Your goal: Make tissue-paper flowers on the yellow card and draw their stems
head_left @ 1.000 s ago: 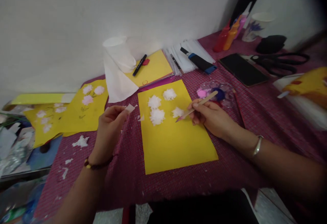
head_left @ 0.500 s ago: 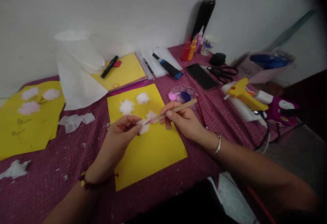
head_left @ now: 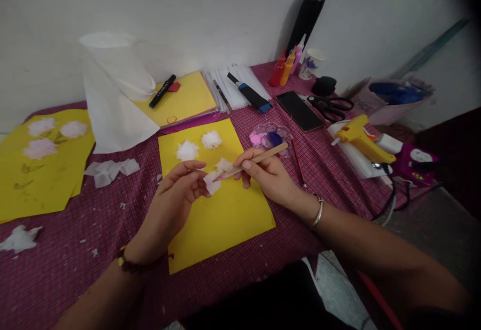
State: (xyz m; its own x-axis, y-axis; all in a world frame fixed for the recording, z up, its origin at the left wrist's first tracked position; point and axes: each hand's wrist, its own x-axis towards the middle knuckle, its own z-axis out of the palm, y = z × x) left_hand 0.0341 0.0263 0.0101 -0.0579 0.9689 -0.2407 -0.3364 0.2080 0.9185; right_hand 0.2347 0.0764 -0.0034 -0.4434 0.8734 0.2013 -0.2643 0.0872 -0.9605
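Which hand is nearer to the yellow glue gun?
Right. The right hand, holding a wooden stick, sits just left of the glue gun; the left hand is farther left.

The pencil (head_left: 252, 161) tip is being hidden against the tissue (head_left: 211, 183), itself partly covered by the left hand (head_left: 176, 204). The yellow sheet (head_left: 41, 169) is being cut off at the left edge. The glue gun (head_left: 358, 138) cord is being lost in blur.
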